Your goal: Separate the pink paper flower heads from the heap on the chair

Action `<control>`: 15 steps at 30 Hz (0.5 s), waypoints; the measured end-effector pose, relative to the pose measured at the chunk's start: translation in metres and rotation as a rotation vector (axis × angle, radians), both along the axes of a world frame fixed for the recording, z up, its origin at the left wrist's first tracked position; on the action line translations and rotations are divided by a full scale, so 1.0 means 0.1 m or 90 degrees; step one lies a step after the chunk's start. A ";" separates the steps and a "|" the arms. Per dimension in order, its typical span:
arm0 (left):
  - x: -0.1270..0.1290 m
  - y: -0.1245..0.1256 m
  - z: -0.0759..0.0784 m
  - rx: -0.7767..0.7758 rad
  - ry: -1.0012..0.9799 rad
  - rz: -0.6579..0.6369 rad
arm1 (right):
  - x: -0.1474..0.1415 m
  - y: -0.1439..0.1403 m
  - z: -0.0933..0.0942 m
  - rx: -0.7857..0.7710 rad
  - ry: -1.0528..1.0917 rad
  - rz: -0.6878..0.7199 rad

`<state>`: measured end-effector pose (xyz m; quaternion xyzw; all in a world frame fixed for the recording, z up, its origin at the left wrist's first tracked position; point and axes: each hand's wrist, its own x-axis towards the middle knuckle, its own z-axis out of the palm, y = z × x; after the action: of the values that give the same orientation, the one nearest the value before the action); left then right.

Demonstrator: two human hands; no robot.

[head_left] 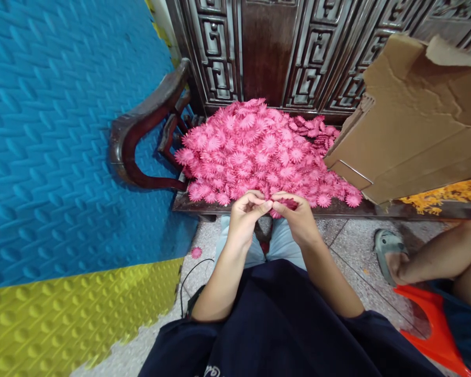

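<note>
Left hand (246, 212) and right hand (296, 214) meet fingertip to fingertip at the seat edge; I log both as pinching one small pink flower (275, 211), mostly hidden between the fingers. Both forearms angle inward from the dark shirt, wrists bent slightly down. Just beyond the flower I note the pink flower pile (259, 152) on the carved wooden bench (149, 120). Right of the pile leans a cardboard box (416, 120). Another person's leg (439, 259) shows at right.
</note>
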<state>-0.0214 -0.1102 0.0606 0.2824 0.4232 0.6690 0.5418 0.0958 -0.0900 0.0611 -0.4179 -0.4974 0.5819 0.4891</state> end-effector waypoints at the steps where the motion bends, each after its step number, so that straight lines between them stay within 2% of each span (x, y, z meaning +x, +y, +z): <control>1: -0.01 0.00 0.00 0.004 0.000 -0.011 | 0.00 0.00 0.00 -0.007 0.005 0.003; 5: 0.00 0.01 0.00 0.005 -0.006 -0.048 | -0.03 -0.03 0.01 -0.032 0.016 -0.014; 10: -0.02 0.02 -0.01 0.005 -0.046 -0.084 | -0.04 -0.03 0.03 -0.017 0.008 -0.057; 15: -0.08 0.02 -0.02 -0.011 -0.116 -0.131 | -0.04 -0.03 0.06 -0.067 0.059 -0.086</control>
<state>-0.0295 -0.1079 0.0588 0.2580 0.3469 0.6290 0.6461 0.0915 -0.0927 0.0673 -0.4486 -0.4135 0.5916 0.5271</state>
